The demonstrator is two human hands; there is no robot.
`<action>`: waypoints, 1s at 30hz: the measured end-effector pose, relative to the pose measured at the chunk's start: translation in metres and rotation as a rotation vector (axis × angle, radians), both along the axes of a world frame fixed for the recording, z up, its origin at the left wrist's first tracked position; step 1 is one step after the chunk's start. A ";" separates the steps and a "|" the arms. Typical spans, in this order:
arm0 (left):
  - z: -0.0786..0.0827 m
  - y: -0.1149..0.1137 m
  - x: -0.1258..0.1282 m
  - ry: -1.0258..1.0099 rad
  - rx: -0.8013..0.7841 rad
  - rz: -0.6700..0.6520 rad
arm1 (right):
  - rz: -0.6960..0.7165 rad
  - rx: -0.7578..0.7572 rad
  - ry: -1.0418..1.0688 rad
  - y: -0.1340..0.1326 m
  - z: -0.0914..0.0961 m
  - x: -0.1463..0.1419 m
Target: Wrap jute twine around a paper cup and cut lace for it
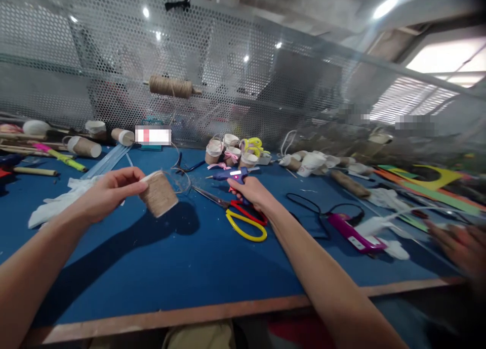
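1. My left hand [121, 188] pinches a twine-wrapped cup [158, 193] by its edge, tilted above the blue table [159, 278], left of the frame's centre
2. My right hand [250, 191] grips a blue glue gun [228, 174] at the centre, its nozzle pointing left toward the cup, the two apart
3. Scissors [246, 226] with red and yellow handles lie just below my right hand
4. A spool of twine [170, 86] hangs at upper left, while another person's hand [461, 245] blurs at the right edge
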State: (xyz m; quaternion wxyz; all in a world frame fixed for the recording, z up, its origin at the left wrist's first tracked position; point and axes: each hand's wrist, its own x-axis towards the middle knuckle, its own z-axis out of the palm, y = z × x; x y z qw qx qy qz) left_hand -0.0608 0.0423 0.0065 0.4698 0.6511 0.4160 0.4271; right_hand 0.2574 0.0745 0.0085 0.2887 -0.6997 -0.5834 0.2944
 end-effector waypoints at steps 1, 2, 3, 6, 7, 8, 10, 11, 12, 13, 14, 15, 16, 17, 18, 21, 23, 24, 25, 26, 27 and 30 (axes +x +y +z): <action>0.000 -0.002 0.003 -0.001 -0.005 -0.045 | 0.004 -0.034 -0.002 0.008 -0.004 0.000; 0.001 -0.004 0.005 -0.010 -0.019 -0.096 | 0.009 -0.064 -0.006 0.016 -0.009 0.000; 0.001 -0.006 0.008 -0.015 -0.034 -0.148 | 0.017 -0.093 -0.011 0.022 -0.013 -0.001; 0.002 -0.011 0.012 0.005 -0.068 -0.274 | 0.054 -0.144 -0.027 0.034 -0.023 -0.003; 0.002 -0.012 0.013 0.013 -0.081 -0.296 | 0.063 -0.145 -0.035 0.037 -0.024 -0.003; 0.003 -0.013 0.014 0.020 -0.092 -0.314 | 0.067 -0.133 -0.046 0.038 -0.024 -0.003; 0.004 -0.015 0.015 0.028 -0.106 -0.341 | 0.055 -0.084 -0.082 0.038 -0.020 -0.002; 0.004 -0.015 0.015 0.030 -0.111 -0.357 | 0.045 -0.048 -0.102 0.035 -0.016 -0.002; 0.005 -0.016 0.016 0.031 -0.114 -0.375 | 0.042 -0.007 -0.119 0.030 -0.012 -0.004; 0.005 -0.016 0.016 0.032 -0.115 -0.395 | 0.051 0.033 -0.131 0.023 -0.006 -0.007; 0.005 -0.017 0.017 0.033 -0.115 -0.416 | 0.075 0.072 -0.135 0.014 -0.001 -0.011; 0.005 -0.018 0.017 0.031 -0.114 -0.436 | 0.124 0.104 -0.127 0.004 0.005 -0.018; 0.006 -0.018 0.018 0.027 -0.113 -0.458 | 0.192 0.120 -0.111 -0.007 0.009 -0.025; 0.006 -0.019 0.018 0.023 -0.112 -0.479 | 0.272 0.116 -0.087 -0.018 0.012 -0.033; 0.006 -0.020 0.019 0.019 -0.112 -0.494 | 0.383 0.091 -0.041 -0.028 0.014 -0.042; 0.006 -0.021 0.019 0.009 -0.130 -0.523 | 0.681 0.044 0.210 -0.047 0.011 -0.062; 0.006 -0.021 0.019 0.005 -0.155 -0.530 | 0.750 -0.002 0.289 -0.053 0.006 -0.068; 0.006 -0.021 0.019 0.007 -0.168 -0.529 | 0.747 -0.020 0.312 -0.055 0.004 -0.069; 0.006 -0.020 0.019 0.014 -0.181 -0.524 | 0.727 -0.025 0.329 -0.056 0.003 -0.069; 0.005 -0.019 0.019 0.024 -0.190 -0.515 | 0.693 -0.013 0.335 -0.058 0.003 -0.068; 0.005 -0.019 0.019 0.035 -0.199 -0.506 | 0.659 0.014 0.328 -0.059 0.003 -0.067; 0.003 -0.017 0.018 0.047 -0.219 -0.494 | 0.591 0.157 0.240 -0.065 0.008 -0.063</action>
